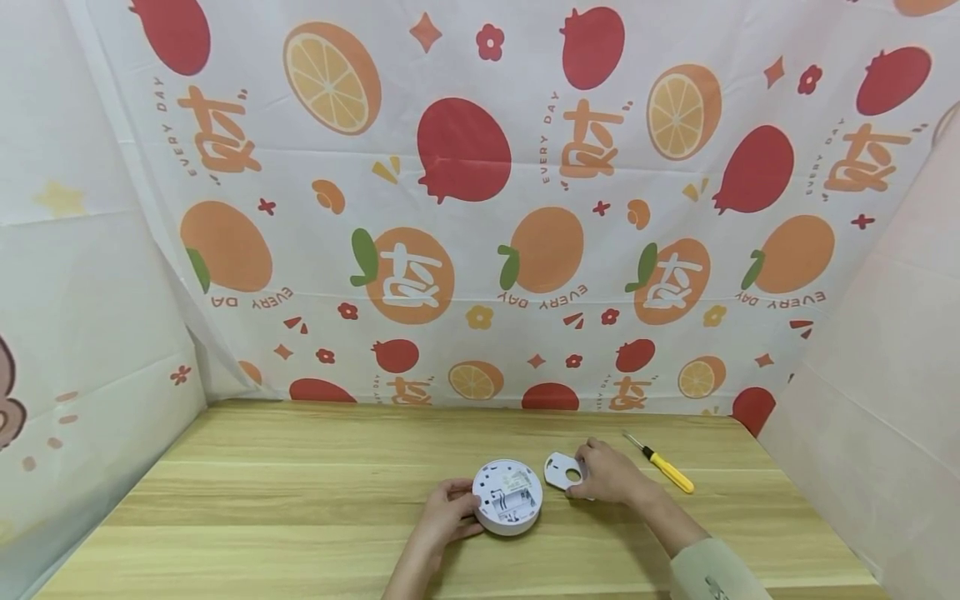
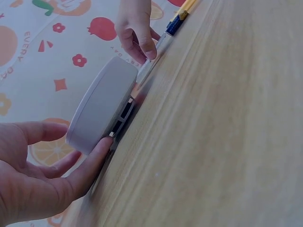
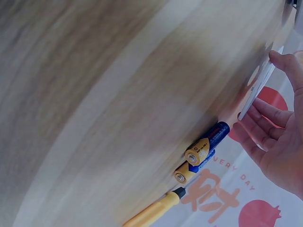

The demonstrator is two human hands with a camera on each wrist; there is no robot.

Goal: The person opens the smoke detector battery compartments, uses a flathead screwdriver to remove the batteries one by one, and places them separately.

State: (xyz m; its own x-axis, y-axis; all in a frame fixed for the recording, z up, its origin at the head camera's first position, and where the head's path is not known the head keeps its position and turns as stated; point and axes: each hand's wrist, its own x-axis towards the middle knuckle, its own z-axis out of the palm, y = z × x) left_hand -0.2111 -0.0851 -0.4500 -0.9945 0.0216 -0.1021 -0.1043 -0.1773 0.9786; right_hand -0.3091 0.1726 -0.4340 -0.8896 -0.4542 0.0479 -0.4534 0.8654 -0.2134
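Observation:
A round white device (image 1: 507, 497) shows an open rectangular compartment with metal contacts on its upper face. My left hand (image 1: 448, 515) grips its left edge; in the left wrist view, the thumb (image 2: 97, 153) reaches its lower side, where dark slots show. Just right of the device, my right hand (image 1: 606, 473) pinches a flat white plate (image 1: 557, 472) with a round hole. Seen from the right wrist, that plate (image 3: 255, 87) is almost edge-on, between the thumb and fingers of the hand (image 3: 284, 142).
Right of the right hand lies a yellow-handled screwdriver (image 1: 672, 473) on the wooden table (image 1: 300, 500). Two blue and yellow batteries (image 3: 207, 143) lie near it, hidden in the head view. A fruit-print cloth (image 1: 465, 333) hangs behind the table.

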